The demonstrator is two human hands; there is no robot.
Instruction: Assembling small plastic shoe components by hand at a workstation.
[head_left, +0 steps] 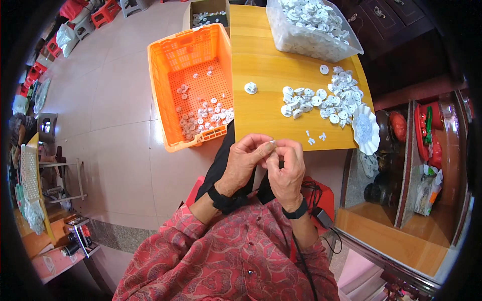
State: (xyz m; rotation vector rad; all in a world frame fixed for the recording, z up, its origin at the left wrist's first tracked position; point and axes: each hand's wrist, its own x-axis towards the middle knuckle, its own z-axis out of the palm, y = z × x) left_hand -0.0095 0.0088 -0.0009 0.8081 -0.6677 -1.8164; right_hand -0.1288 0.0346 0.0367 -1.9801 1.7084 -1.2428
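My left hand (245, 159) and my right hand (286, 173) meet in front of the table's near edge, fingers closed in a pinch. Between their fingertips shows a bit of a small white plastic piece (272, 142); the fingers cover most of it. Just beyond them, a few tiny white pegs (311, 141) lie on the yellow wooden table (256, 118). Farther right spreads a heap of round white plastic parts (334, 102). One similar part (250, 88) sits alone at the left. A scalloped white dish (371, 148) of small pale pieces rests at the right edge.
A translucent tub (314, 47) full of white parts stands at the table's far end. Left of the table is an orange crate (159, 95) with scattered parts inside, and behind it a cardboard box (187, 20). Open shelves (406, 165) line the right side. A cable (299, 253) hangs by my right arm.
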